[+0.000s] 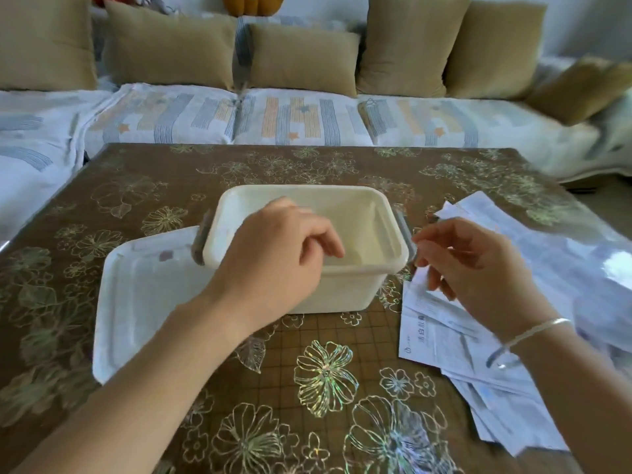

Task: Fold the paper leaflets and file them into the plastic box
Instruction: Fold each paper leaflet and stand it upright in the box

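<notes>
Fingers (321, 241) of the left hand (273, 254) hang loosely curled above the mouth of the plastic box (345, 290), over its near half, and hold nothing that shows. Just right of the box, the right hand (478, 268) hovers with its fingers (441, 241) half bent and narrowly parted. The thumb and forefinger reach toward the grey clip (407, 234) on the box's right side. Blur hides whether the lower fingertips touch paper. The leaflets (441, 333) lie unfolded in a loose, overlapping pile right of the box, spreading under and beyond the right hand, with 1 printed sheet nearest the box's front right corner. A thin bracelet (533, 331) circles the right wrist. The white lid (143, 295) lies flat, touching the box's left side. Box, lid and leaflets all rest on a brown flowered tablecloth (307, 340), and behind the box tan cushions (301, 59) line a sofa.
</notes>
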`<action>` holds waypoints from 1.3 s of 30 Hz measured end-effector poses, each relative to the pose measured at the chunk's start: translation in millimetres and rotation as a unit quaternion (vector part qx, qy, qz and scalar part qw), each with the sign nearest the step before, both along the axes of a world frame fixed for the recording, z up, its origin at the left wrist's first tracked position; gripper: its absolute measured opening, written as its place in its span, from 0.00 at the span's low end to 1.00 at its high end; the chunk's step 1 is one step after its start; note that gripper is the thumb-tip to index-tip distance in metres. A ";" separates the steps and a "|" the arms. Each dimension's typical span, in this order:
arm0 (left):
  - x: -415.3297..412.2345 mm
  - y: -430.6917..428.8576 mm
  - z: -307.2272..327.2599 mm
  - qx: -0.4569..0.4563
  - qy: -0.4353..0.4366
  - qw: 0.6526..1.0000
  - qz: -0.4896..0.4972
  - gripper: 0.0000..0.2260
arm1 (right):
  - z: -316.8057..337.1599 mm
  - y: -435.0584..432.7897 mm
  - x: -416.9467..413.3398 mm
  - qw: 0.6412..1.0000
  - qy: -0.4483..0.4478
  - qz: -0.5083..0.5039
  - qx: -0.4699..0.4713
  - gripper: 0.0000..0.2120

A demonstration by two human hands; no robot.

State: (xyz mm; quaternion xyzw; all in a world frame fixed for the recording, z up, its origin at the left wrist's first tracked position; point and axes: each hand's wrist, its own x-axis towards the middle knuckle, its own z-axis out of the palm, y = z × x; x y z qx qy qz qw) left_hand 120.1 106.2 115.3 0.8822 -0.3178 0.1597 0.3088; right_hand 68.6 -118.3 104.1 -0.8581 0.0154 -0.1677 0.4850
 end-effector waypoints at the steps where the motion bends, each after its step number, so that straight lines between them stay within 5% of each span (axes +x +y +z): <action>1: -7.6 -8.8 -3.5 -0.007 0.002 1.000 -0.012 0.17 | -11.7 -9.6 -10.4 0.999 0.008 -0.031 -0.018 0.08; 4: -35.0 -37.9 -23.3 -0.018 0.038 0.998 -0.048 0.17 | -53.1 -38.0 -44.7 0.982 0.049 -0.128 -0.131 0.12; 9: -76.7 -62.6 -73.5 0.021 0.136 0.987 -0.079 0.16 | -103.3 -66.5 -70.9 0.932 0.082 -0.149 -0.321 0.11; 17: -117.4 -54.4 -116.4 0.007 0.200 0.980 -0.018 0.18 | -117.9 -84.9 -30.9 0.875 0.212 -0.175 -0.398 0.30; 24: -119.9 -50.2 -123.8 -0.015 0.208 0.978 0.020 0.18 | -117.6 -73.5 -50.4 0.874 0.100 -0.157 -0.449 0.08; 30: -126.5 -42.9 -126.1 -0.055 0.190 0.980 0.033 0.18 | -126.1 -63.6 -81.4 0.933 -0.057 -0.171 -0.311 0.04; 34: -130.3 -32.6 -123.5 -0.135 0.219 0.964 0.068 0.12 | -110.8 -29.8 -113.5 0.981 -0.107 -0.149 -0.060 0.09; 36: -132.7 -27.7 -116.7 -0.202 0.309 0.927 0.064 0.17 | -100.0 -14.2 -124.3 0.984 -0.122 -0.121 0.039 0.12; 39: -140.8 -23.3 -107.2 -0.325 0.500 0.803 -0.002 0.31 | -93.3 5.2 -134.2 0.973 -0.106 -0.059 0.198 0.07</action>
